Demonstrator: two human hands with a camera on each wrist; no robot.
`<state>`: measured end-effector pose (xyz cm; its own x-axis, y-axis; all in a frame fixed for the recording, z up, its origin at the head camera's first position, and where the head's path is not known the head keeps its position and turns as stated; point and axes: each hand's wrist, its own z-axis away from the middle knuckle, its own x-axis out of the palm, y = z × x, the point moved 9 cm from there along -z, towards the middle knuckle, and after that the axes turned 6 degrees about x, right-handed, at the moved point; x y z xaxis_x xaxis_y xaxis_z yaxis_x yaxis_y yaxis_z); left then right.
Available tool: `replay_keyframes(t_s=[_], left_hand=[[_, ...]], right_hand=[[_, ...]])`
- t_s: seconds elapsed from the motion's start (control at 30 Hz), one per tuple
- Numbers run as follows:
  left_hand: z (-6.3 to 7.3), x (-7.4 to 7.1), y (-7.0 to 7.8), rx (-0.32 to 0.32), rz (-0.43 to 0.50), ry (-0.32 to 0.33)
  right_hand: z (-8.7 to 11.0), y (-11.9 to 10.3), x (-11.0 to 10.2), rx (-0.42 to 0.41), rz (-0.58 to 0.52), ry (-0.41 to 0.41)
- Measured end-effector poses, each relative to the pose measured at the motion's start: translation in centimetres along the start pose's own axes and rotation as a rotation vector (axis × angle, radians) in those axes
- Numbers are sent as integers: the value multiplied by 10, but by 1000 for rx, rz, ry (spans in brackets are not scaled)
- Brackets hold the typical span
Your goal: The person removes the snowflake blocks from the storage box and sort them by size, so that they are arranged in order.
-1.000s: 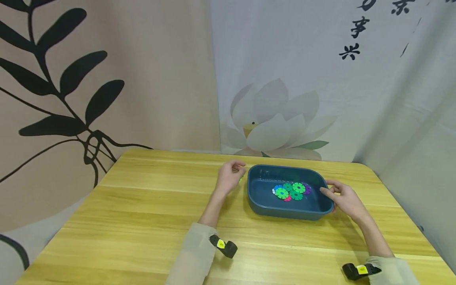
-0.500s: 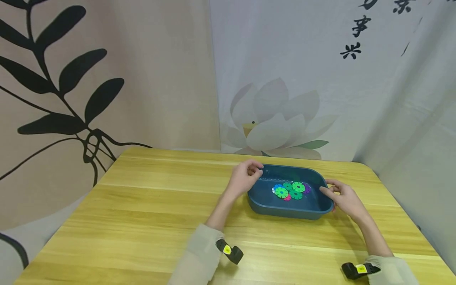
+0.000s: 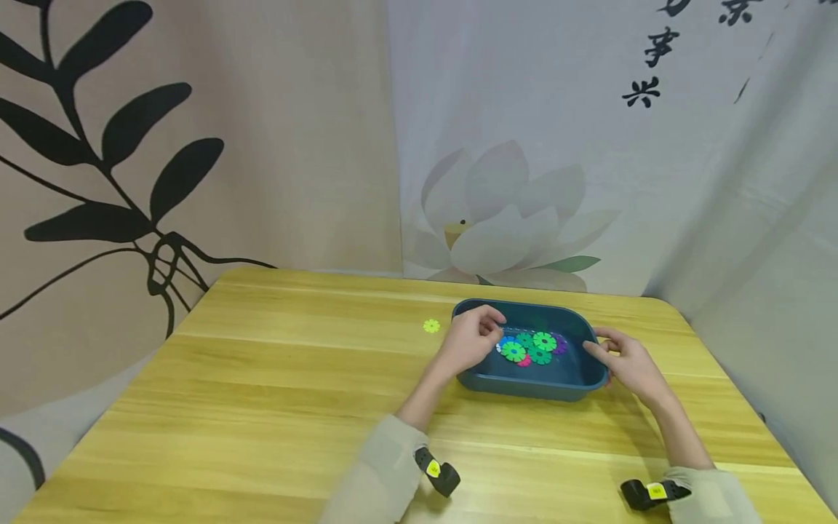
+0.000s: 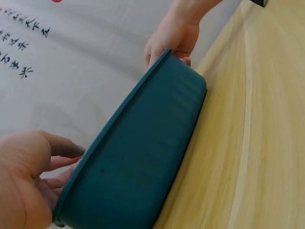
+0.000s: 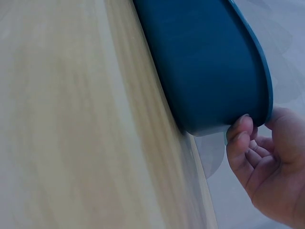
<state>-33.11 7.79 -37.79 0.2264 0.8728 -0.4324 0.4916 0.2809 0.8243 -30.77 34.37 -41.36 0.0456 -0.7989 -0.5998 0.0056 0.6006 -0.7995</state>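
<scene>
A dark blue plastic basin (image 3: 524, 388) stands on the table, with several notched snowflake building discs (image 3: 540, 356) in green, blue, pink and purple on its floor. My left hand (image 3: 468, 340) reaches over the basin's left rim, its fingers loosely bent above the discs; no disc shows between them. In the left wrist view, that hand (image 4: 24, 176) partly hides behind the basin wall (image 4: 138, 148). With thumb on the rim and fingers underneath outside, my right hand (image 3: 625, 364) grips the basin's right end. A yellow snowflake disc (image 3: 431, 326) lies on the table left of the basin.
The wooden table (image 3: 262, 407) ends at the back against a printed curtain (image 3: 314, 145). A black wrist camera is strapped on each sleeve, the left one (image 3: 437, 471) and the right one (image 3: 655, 493).
My left hand has moved right from beside the yellow disc, over the rim and into the basin, uncovering that disc on the table. My right hand keeps its grip on the basin.
</scene>
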Motion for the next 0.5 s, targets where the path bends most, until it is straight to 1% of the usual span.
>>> replay_keyframes(t_s=[0.17, 0.3, 0.4, 0.5], left_hand=[[-2, 4, -7, -82, -37, 5], [-6, 7, -9, -124, -52, 5], [-9, 10, -12, -162, -43, -8], [-10, 16, -17, -229, -36, -32]], right_hand=[[-1, 0, 0, -2, 0, -3], [-1, 0, -1, -5, -6, 2], [-1, 0, -2, -4, -10, 5], [-1, 0, -1, -2, -16, 2]])
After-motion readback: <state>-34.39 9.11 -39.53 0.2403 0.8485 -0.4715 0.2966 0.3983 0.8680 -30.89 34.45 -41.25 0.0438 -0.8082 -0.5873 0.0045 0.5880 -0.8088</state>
